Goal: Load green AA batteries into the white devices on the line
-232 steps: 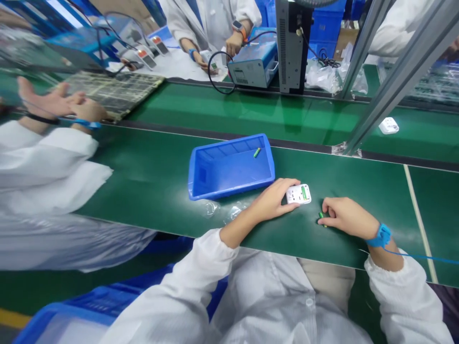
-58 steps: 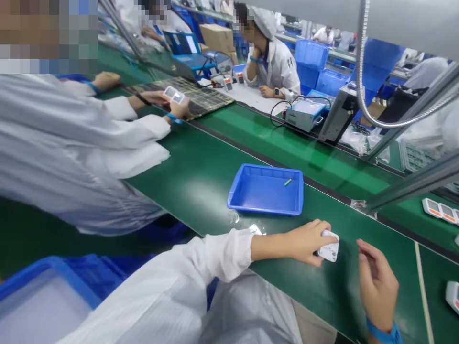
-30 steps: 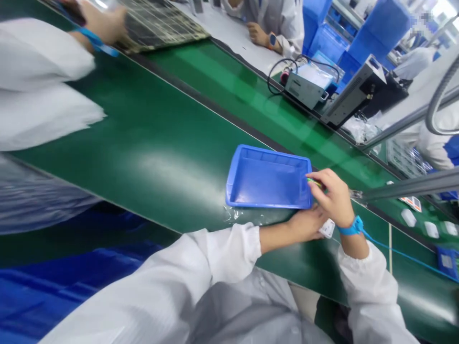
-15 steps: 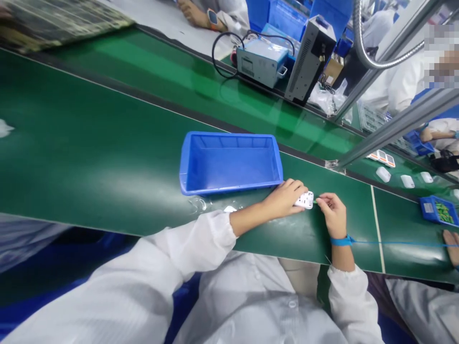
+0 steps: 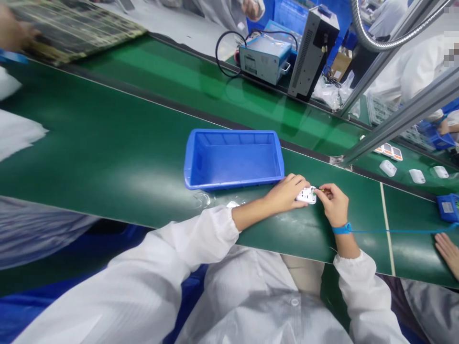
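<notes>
I am watching the left hand [image 5: 287, 195] just right of the frame's centre, where its fingers are wrapping round a small white rounded-rectangle plastic casing [image 5: 306, 196], thumb on the near edge and fingers on the far one. The casing is showing its face with small dark marks and is lying over the smooth deep-green work surface [image 5: 125, 167]; I cannot tell whether it is resting flat there.

The right hand [image 5: 335, 203], with a bright blue band [image 5: 342, 229] circling its wrist, is meeting it from the right. Its thumb and forefinger are coming together in a narrow pinch, and I am making out a sliver of a slim green cylinder [image 5: 322, 190] between them, at the casing's right end. The fingertips are hiding most of it, so I cannot tell how far it is sitting inside, if at all.

I am judging this to be a fitting step, with one hand steadying the casing and the other guiding the cylinder. To my mind, the next move is calling for a still left grip, good alignment and gentle thumb pressure; a slanting push could be making the cylinder slip.

The blue rectangular plastic tray [image 5: 188, 173] is standing mid-frame, its lower right corner just beside the left hand.
</notes>
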Tool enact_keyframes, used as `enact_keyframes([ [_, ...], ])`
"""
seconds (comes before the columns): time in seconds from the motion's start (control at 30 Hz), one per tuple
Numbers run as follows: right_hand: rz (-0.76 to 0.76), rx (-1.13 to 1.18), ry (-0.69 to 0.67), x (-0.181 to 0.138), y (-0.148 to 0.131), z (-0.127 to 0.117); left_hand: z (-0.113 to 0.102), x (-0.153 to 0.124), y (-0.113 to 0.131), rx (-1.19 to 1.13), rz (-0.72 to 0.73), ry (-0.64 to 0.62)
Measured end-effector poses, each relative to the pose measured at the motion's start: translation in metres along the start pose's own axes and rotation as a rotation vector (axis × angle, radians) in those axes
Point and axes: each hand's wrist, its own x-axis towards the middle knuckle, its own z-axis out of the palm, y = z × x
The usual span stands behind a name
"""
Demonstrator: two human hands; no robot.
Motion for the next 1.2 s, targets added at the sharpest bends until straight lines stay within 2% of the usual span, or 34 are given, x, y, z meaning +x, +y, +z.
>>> enact_keyframes([
  [0.13, -0.084, -0.030, 0.025, 0.002, 0.003, 0.004, 0.000, 0.001, -0.001, -0.013, -0.015, 0.008],
  [0.27, -0.172, -0.042, -0.012, 0.001, -0.003, 0.008, 0.000, 0.001, -0.003, -0.023, -0.008, 0.013],
  [0.5, -0.182, -0.130, 0.012, -0.011, -0.001, 0.016, 0.000, 0.000, -0.003, -0.030, -0.029, 0.041],
  [0.77, -0.302, -0.308, -0.091, -0.036, 0.008, 0.020, 0.000, 0.000, 0.000, -0.012, -0.051, 0.055],
  [0.97, -0.240, -0.243, -0.090, -0.048, 0.005, 0.021, 0.003, -0.002, -0.001, -0.014, -0.039, 0.065],
  [1.07, -0.125, -0.037, -0.045, -0.045, 0.004, 0.017, 0.005, -0.003, -0.004, -0.016, -0.013, 0.069],
  [1.2, 0.098, 0.306, 0.026, -0.044, 0.007, 0.013, 0.001, -0.004, -0.002, -0.062, 0.107, 0.088],
])
